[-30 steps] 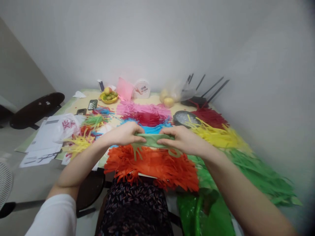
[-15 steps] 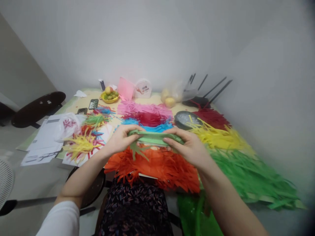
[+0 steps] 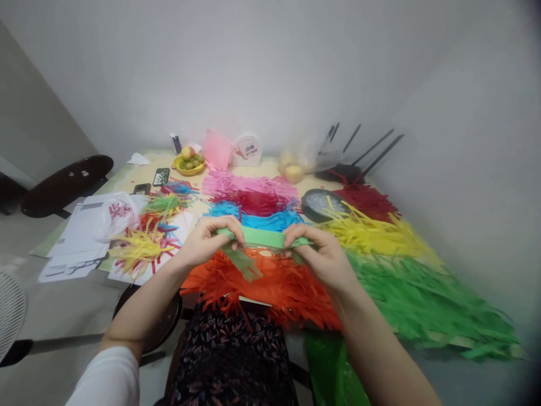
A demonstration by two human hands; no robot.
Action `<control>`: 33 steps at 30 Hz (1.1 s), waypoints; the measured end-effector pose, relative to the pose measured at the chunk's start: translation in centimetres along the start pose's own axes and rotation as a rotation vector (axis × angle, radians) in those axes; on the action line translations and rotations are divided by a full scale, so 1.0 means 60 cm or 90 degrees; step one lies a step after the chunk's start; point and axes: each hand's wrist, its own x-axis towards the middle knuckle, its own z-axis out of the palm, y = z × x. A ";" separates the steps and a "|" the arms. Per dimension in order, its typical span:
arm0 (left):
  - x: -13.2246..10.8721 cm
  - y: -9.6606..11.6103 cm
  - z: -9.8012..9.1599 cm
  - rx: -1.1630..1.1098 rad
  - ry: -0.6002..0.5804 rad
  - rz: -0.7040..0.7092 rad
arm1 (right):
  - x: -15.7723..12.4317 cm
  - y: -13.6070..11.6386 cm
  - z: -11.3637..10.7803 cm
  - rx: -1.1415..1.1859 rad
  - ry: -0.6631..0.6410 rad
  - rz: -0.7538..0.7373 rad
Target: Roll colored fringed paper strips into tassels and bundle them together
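Both my hands hold a strip of green fringed paper stretched level between them, above a pile of orange fringed paper at the table's near edge. My left hand pinches the strip's left end, where a few cut green tassels hang down. My right hand grips the right end with fingers curled over it.
More fringed paper lies around: blue, dark red, pink, yellow, a large green heap on the right. A dark round dish, a yellow fruit bowl, phones, white papers, a dark stool at left.
My hands have drawn a little closer to me and turned the green strip; the right hand has rolled from palm-down to fingers curled over the end. The view has shifted slightly.
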 end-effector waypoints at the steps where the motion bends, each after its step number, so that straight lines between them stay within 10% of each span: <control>1: 0.000 0.002 -0.003 0.040 -0.015 0.021 | 0.001 0.001 0.000 -0.014 0.007 0.001; 14: 0.000 -0.004 0.002 0.330 0.011 0.035 | -0.013 -0.017 0.021 -0.383 0.047 -0.073; 33: -0.009 -0.028 0.011 -0.133 0.067 -0.080 | -0.021 0.010 0.039 0.069 0.135 0.024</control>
